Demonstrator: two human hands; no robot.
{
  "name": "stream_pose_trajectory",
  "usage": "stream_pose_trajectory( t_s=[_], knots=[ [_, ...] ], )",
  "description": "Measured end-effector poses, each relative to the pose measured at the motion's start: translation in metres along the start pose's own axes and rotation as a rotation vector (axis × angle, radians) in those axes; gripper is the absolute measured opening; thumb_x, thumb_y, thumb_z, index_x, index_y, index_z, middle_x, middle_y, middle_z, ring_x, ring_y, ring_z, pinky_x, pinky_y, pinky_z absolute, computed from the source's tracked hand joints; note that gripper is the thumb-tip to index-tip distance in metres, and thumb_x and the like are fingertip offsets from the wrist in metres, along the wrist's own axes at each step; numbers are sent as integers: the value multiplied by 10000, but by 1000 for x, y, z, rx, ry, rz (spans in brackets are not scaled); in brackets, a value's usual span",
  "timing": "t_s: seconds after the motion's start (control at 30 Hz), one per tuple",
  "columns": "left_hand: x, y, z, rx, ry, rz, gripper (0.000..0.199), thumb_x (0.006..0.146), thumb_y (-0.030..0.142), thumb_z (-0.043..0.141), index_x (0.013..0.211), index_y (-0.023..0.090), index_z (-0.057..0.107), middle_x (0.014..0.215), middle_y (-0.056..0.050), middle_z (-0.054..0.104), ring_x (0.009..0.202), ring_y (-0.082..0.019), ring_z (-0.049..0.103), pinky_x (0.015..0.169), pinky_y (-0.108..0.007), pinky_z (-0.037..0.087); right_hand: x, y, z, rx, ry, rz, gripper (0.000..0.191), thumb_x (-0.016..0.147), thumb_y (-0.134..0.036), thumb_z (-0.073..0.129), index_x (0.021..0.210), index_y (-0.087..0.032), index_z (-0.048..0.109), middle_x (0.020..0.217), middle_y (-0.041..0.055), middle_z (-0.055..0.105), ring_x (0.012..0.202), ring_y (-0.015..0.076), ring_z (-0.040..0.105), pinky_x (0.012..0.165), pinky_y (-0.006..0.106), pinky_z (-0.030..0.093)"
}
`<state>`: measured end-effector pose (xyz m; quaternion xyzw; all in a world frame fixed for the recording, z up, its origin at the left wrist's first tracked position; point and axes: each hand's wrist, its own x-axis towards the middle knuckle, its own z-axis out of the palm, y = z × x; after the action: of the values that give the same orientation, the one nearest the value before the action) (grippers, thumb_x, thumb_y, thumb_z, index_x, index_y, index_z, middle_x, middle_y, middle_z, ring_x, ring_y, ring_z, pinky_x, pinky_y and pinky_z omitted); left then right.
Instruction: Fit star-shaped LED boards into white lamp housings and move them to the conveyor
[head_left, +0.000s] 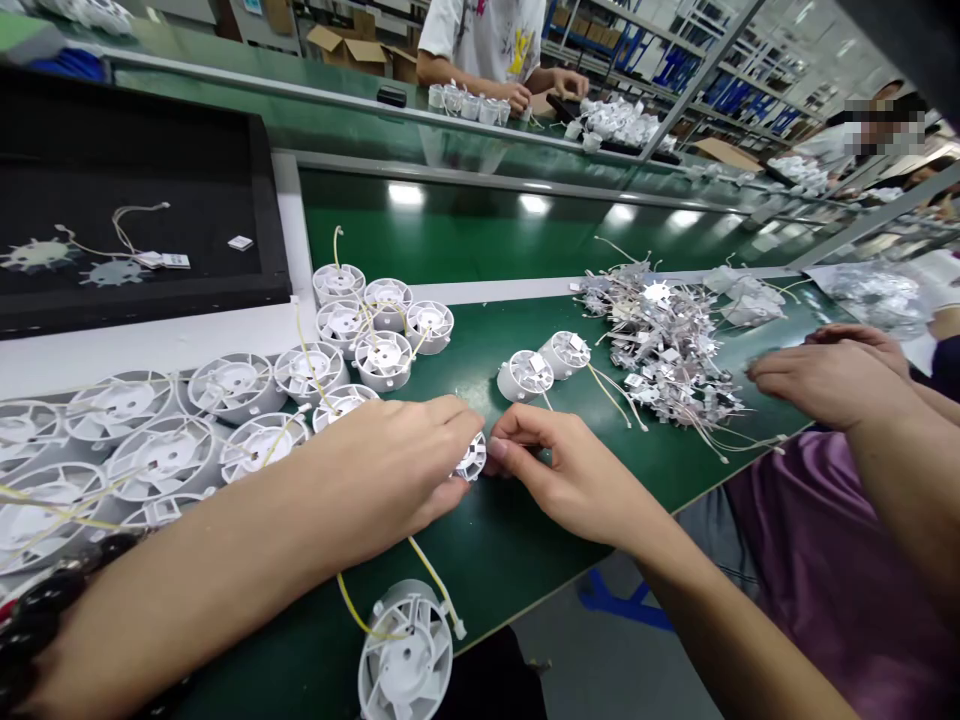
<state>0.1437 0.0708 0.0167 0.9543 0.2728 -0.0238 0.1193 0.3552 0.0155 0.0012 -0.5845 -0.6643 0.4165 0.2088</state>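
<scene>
Recording the left hand (382, 465) closed on a small white plastic fan housing (472, 457) at the green worktop (495, 570), its grip firm; right hand (570, 480) half-open, just beside the part. Part appears light, stiff, thin-vaned; hold by outer rim.

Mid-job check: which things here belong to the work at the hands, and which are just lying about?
Belonging to the work:
left hand
right hand
small white fan housing between them
wired white fan housings beside them
heap of wired metal parts

Just lying about:
black tray
cardboard boxes at the back
</scene>
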Motion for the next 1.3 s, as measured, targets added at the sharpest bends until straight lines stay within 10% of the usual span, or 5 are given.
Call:
stream_pose_trajectory(
  t_s=[0.33,0.7,1.13,1.3],
  knots=[
    [-6,-11,13,375,391,355,362,1054,-2,340,1237,93,639,1257,-163,754,1048,-271,763,616,-372,526,-9,4,-3,157,31,1,214,1045,-271,598,834,-231,604,772,22,755,714,180,691,693,298,512],
    [-4,-17,9,236,478,379,398,1233,298,232,1345,106,562,1288,-99,751,1068,-224,778,766,-339,631,-20,6,-9,-409,253,-380,188,1061,-133,598,961,-161,755,841,39,793,726,182,719,696,290,491],
    [-4,-11,1,213,547,398,348,1210,216,292,1353,75,577,1284,-133,771,1060,-254,807,750,-365,666,-20,20,-6,-780,567,-846,319,1010,43,491,974,-132,756,825,65,809,649,177,702,615,320,518],
    [-3,-5,0,272,570,418,290,1155,101,340,1313,46,577,1215,-178,783,1050,-300,804,837,-407,665,-22,22,-2,-532,572,-772,261,983,30,560,976,-166,732,858,40,815,724,164,726,658,282,548]
  ],
)
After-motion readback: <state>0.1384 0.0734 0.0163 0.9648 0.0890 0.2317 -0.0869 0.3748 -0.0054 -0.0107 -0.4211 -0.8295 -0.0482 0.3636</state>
